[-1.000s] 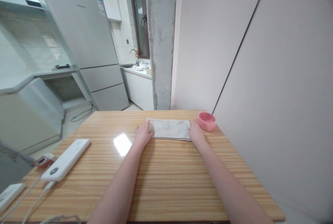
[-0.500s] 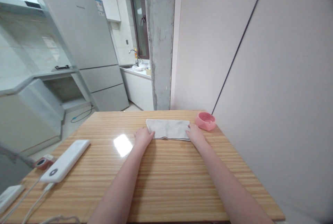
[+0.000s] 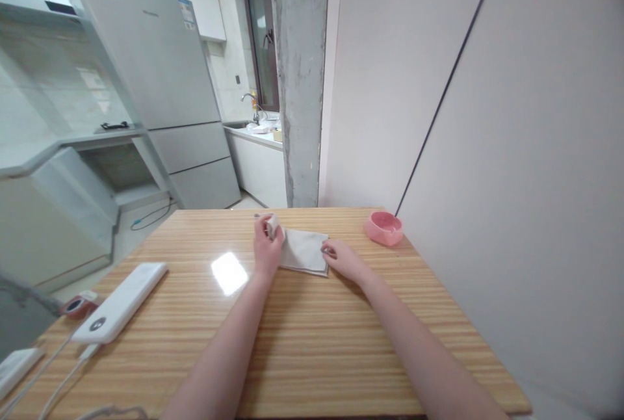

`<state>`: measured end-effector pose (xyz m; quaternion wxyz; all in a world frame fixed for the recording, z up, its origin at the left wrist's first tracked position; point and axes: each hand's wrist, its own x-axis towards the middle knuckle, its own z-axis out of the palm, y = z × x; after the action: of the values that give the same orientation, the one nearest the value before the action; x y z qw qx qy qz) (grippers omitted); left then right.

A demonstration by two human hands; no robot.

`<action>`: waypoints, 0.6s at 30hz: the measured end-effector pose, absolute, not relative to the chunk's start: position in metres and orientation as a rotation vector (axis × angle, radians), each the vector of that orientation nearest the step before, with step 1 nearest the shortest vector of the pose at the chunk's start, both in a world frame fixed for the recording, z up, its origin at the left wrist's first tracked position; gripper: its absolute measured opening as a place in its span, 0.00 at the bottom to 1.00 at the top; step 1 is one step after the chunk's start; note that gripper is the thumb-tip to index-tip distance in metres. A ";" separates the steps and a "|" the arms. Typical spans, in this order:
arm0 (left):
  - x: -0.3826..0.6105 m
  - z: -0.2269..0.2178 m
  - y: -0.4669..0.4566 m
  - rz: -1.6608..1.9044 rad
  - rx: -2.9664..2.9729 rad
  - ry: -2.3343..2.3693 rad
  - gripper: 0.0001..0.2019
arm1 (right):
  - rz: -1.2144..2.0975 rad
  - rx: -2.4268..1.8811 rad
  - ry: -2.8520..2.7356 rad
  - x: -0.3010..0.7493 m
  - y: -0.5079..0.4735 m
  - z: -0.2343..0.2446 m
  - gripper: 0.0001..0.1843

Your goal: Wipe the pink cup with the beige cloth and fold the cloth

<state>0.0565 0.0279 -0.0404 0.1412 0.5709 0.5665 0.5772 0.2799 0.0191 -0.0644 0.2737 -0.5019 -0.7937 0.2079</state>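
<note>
A folded white cloth (image 3: 305, 251) lies near the far edge of the wooden table (image 3: 312, 342). My left hand (image 3: 268, 244) is closed around the cloth's left end, which is bunched and lifted a little off the table. The fingers of my right hand (image 3: 341, 259) are pinched together at the cloth's right edge and appear to grip it. Part of the left end is hidden behind my left fingers.
A pink faceted bowl (image 3: 384, 229) stands at the table's far right corner, by the wall. On the left lie a white power bank (image 3: 121, 303) with cables, a reddish round item (image 3: 78, 306) and a white block (image 3: 18, 368). A fridge (image 3: 146, 69) stands beyond.
My left hand has turned and raised the cloth's left end. The right hand has moved left with the right edge, so the flat part of the cloth looks shorter.
</note>
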 end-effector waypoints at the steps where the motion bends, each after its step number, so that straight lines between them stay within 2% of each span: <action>1: 0.063 -0.041 0.025 1.532 1.839 1.527 0.17 | 0.568 -1.346 -2.124 0.278 0.019 -0.066 0.10; 5: 0.086 -0.050 0.018 0.869 2.348 1.143 0.17 | 0.653 -1.333 -2.084 0.276 0.020 -0.066 0.12; 7: 0.092 -0.054 0.016 0.722 2.376 1.097 0.20 | 0.670 -1.290 -2.107 0.277 0.020 -0.064 0.11; 11: 0.093 -0.053 0.011 0.691 2.375 1.139 0.17 | 0.674 -1.339 -2.070 0.279 0.021 -0.063 0.10; 14: 0.091 -0.047 0.006 0.733 2.379 1.099 0.12 | 0.497 -1.424 -1.945 0.278 0.021 -0.065 0.10; 18: 0.087 -0.041 0.007 0.909 2.338 1.184 0.15 | 0.348 -1.252 -2.075 0.265 0.014 -0.066 0.17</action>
<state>0.0873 0.0067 -0.0405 0.1829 0.8286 0.4197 0.3223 0.2651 0.0144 -0.0663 0.3396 -0.4810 -0.7971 0.1338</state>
